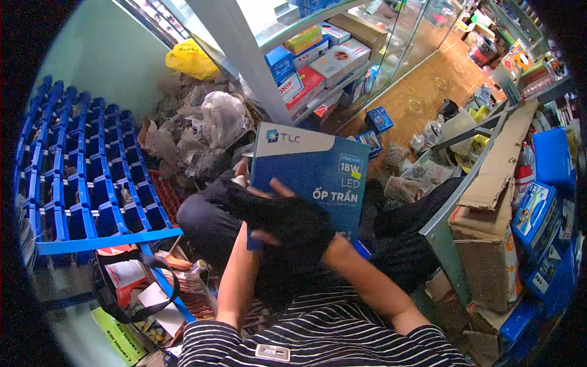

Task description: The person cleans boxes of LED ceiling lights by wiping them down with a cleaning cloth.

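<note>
We hold a blue cardboard TLC LED lamp box upright.
Both hands, in black cloth, grip its lower edge together.

Left of the hands stands a rack of blue plastic storage bins. Beyond them, crumpled clear plastic bags pile up, with a yellow plastic bag farther back. Above the hands, a glass shelf holds stacked red, white and blue cardboard boxes. To the right, a worn brown cardboard carton stands beside blue product packs.
</note>
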`<state>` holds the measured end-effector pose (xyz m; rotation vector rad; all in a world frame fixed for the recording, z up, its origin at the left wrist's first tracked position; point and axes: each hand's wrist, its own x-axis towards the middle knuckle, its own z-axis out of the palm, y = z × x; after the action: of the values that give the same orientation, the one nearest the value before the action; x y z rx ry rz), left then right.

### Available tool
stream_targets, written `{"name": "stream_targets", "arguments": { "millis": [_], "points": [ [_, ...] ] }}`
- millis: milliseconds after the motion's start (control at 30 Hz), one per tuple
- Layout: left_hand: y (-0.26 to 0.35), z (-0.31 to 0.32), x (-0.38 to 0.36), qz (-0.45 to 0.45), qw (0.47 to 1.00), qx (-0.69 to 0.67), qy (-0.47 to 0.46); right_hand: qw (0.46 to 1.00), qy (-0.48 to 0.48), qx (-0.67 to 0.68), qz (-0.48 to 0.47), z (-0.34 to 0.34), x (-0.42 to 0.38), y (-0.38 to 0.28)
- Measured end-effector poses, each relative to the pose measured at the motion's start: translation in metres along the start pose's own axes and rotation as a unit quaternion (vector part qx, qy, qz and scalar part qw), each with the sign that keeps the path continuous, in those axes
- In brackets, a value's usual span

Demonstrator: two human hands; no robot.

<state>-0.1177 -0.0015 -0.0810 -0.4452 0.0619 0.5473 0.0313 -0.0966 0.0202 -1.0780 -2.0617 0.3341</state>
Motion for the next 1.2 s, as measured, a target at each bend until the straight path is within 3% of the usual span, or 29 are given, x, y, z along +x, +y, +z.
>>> {"name": "stream_targets", "arguments": {
  "millis": [100,133,167,200,233,267,300,333,400,533,600,700,733,767,833,933,967,1000,1067,1100,1133,1200],
  "points": [
    [-0.017,-0.014,0.007,0.029,0.983,-0.059,-0.168,0.993,0.048,-0.103,0.027,-0.006,0.002,0.048],
    [-0.019,-0.005,0.007,0.096,0.980,0.118,-0.127,0.980,0.092,-0.175,0.010,-0.013,-0.001,0.073],
    [-0.020,-0.002,0.006,0.161,0.940,0.290,-0.082,0.960,0.134,-0.244,-0.007,-0.022,-0.005,0.101],
    [-0.020,-0.004,0.007,0.201,0.933,0.297,-0.034,0.933,0.173,-0.313,-0.025,-0.028,-0.008,0.114],
    [-0.022,-0.001,0.009,0.229,0.928,0.294,-0.012,0.972,0.074,-0.202,0.094,-0.033,-0.001,0.098],
    [-0.024,0.002,0.013,0.256,0.922,0.289,0.008,0.973,-0.027,-0.087,0.210,-0.031,0.007,0.074],
    [-0.023,0.004,0.017,0.279,0.916,0.285,0.030,0.972,-0.008,-0.017,0.236,-0.010,0.012,0.050],
    [-0.023,0.005,0.018,0.284,0.915,0.285,0.039,0.964,0.015,0.052,0.260,0.012,0.017,0.026],
    [-0.017,0.007,0.012,0.273,0.921,0.277,0.022,0.970,0.157,0.017,0.186,0.031,0.018,0.017],
    [-0.006,0.010,-0.003,0.249,0.942,0.224,-0.026,0.959,0.136,-0.167,0.184,-0.031,-0.008,0.025],
    [-0.001,0.010,-0.006,0.226,0.961,0.150,-0.045,0.951,0.103,-0.177,0.233,-0.050,-0.037,0.027],
    [0.000,0.011,-0.008,0.182,0.981,0.035,-0.056,0.928,0.052,-0.050,0.366,-0.059,-0.077,0.042],
    [-0.004,0.013,-0.001,0.213,0.951,0.220,-0.049,0.914,0.060,-0.007,0.401,-0.057,-0.081,0.045],
    [-0.006,0.015,0.001,0.238,0.886,0.397,-0.038,0.897,0.071,0.033,0.434,-0.055,-0.083,0.048],
    [0.009,0.020,-0.008,0.227,0.827,0.513,0.034,0.870,0.134,0.079,0.469,-0.050,-0.078,0.049],
    [-0.009,0.035,-0.008,0.268,0.718,0.628,0.132,0.861,0.229,0.045,0.451,-0.042,-0.074,0.065],
    [-0.035,0.048,0.001,0.282,0.681,0.657,0.159,0.888,0.264,-0.017,0.377,-0.049,-0.065,0.070],
    [-0.063,0.065,0.004,0.261,0.711,0.635,0.149,0.903,0.297,-0.081,0.300,-0.062,-0.054,0.073],
    [-0.074,0.056,0.011,0.276,0.654,0.683,0.174,0.907,0.292,-0.088,0.289,-0.064,-0.040,0.079],
    [-0.075,0.051,0.013,0.281,0.623,0.706,0.187,0.898,0.253,-0.027,0.358,-0.050,-0.027,0.081],
    [-0.071,0.043,0.018,0.282,0.563,0.764,0.144,0.916,0.232,-0.072,0.320,-0.033,-0.020,0.073],
    [-0.062,0.025,0.019,0.318,0.542,0.768,0.123,0.936,0.198,-0.166,0.238,0.002,-0.004,0.058]
  ]
}}
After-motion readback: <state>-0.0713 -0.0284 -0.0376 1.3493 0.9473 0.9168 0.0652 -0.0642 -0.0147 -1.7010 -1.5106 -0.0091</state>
